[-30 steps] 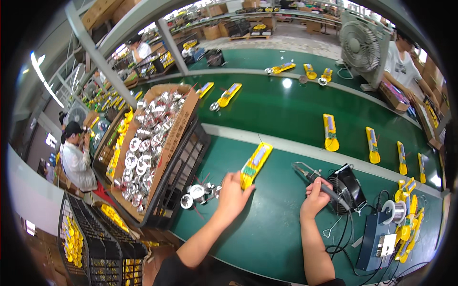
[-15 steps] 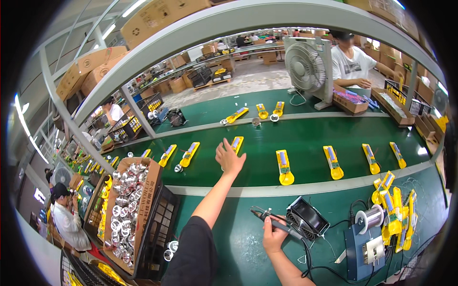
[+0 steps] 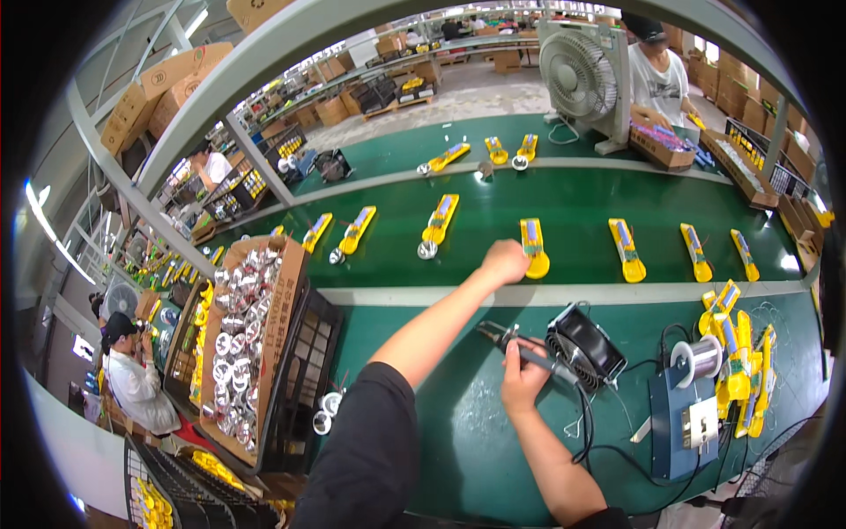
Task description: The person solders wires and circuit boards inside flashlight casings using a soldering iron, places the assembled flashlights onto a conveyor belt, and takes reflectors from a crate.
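Observation:
On the green belt, my left hand (image 3: 507,262) is closed at the left edge of a yellow flashlight housing (image 3: 534,263) with a lilac battery and a green circuit board inside. Its fingertips are partly hidden there. My right hand (image 3: 525,377) grips a soldering iron (image 3: 548,360) over the bench, the tip pointing left. Beside the iron stands a small black fan (image 3: 589,344). To its right, a solder wire spool (image 3: 696,360) sits on a blue soldering station (image 3: 674,432).
More yellow housings (image 3: 627,251) lie spaced along the belt (image 3: 379,269). A pile of housings (image 3: 745,370) rests at the bench's right. At left, a carton of silvery reflectors (image 3: 238,353) sits in a black crate (image 3: 304,353). A white fan (image 3: 582,75) and a co-worker (image 3: 659,84) are across the belt.
My left hand has moved right, from above another housing to this one, and its spread fingers have closed. My right hand still holds the soldering iron. The view has tilted down.

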Motion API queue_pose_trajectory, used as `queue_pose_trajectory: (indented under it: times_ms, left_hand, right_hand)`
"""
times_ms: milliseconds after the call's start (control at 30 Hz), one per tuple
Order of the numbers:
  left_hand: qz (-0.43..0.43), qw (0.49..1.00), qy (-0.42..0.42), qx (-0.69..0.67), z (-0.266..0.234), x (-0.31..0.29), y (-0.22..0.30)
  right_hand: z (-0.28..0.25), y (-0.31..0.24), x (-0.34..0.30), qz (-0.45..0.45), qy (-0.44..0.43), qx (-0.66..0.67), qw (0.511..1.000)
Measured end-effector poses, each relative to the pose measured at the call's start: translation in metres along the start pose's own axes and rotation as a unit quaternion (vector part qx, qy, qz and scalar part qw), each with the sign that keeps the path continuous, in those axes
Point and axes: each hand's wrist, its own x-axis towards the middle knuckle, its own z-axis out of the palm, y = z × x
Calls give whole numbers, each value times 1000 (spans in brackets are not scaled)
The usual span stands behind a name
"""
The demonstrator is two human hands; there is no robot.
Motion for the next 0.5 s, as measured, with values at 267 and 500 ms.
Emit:
queue_pose_trajectory:
  times_ms: [267,500]
  left_hand:
    - [-9,987,127,-98,-98,-163,7]
    - [-134,990,49,20,-64,-359,-3]
  right_hand:
    - [-4,-3,4,-12,-8,-15,1000]
    - [0,-4,1,-14,-12,-10,1000]
